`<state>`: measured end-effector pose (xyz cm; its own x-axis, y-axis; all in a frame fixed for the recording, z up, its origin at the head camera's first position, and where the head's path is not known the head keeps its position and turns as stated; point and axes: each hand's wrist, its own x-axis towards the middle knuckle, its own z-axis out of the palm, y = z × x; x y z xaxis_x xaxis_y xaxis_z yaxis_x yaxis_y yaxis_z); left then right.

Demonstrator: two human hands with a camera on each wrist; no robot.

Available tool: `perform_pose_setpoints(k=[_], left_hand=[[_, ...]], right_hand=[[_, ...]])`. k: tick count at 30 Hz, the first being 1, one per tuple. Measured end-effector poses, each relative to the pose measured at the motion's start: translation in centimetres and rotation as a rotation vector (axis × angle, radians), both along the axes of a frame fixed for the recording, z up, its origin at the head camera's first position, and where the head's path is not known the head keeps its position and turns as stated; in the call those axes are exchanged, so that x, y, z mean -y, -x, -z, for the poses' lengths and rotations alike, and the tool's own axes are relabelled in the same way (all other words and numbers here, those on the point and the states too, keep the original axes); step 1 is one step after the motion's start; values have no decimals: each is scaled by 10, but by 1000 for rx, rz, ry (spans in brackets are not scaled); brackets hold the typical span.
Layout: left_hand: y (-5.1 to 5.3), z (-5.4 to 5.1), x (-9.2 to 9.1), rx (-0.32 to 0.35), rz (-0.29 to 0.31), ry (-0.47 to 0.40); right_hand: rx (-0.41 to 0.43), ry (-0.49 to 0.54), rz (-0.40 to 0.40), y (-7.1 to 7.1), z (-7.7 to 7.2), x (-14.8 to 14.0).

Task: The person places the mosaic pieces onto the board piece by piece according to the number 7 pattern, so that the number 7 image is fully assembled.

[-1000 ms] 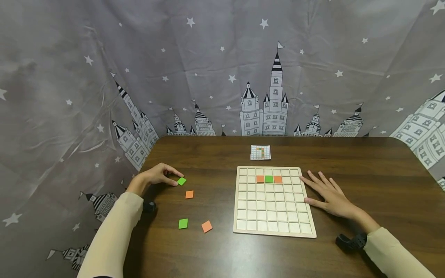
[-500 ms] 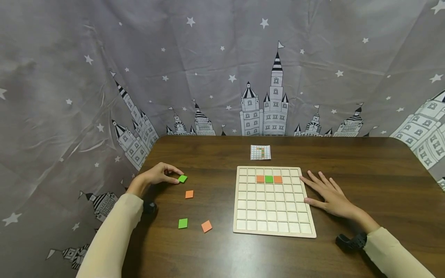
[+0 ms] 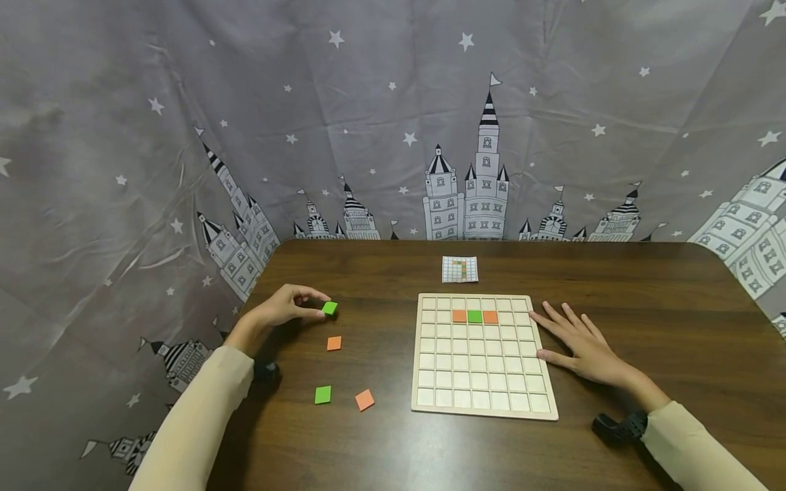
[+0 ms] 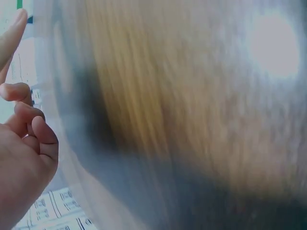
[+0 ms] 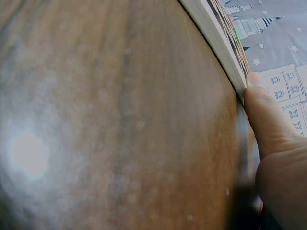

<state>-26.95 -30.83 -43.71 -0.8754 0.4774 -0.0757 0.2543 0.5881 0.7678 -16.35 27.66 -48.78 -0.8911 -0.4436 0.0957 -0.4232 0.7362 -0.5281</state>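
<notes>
Between thumb and fingers, my left hand pinches a green square tile at the left of the table, its face tilted. In the left wrist view the left hand shows at the left edge with some fingers curled. My right hand lies with fingers spread beside a pale wooden grid board, thumb and forefinger touching its right edge. The right wrist view shows the right thumb against the board's side. On the board, a green tile sits between two orange tiles in one row.
Left of the board lie an orange tile, another green tile and a second loose orange tile. A small printed grid card lies behind the board. A grey castle-patterned curtain hangs beyond the brown table.
My left hand has lifted the green tile slightly and carried it a little to the right and farther back. My right hand and the board stay where they were.
</notes>
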Motion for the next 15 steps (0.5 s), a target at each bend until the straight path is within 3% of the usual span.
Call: perform_pose_setpoints(k=[3,6,15], left_hand=[[-2,0,-7,-14,-5,-27],[-8,-8,-19,-33,-19,-45],[-7,-1,-34,-64,-84,-28]], right_hand=[[5,3,-1,0,1,0],[6,6,-1,0,1,0],[-2,-6,3,1,1,-1]])
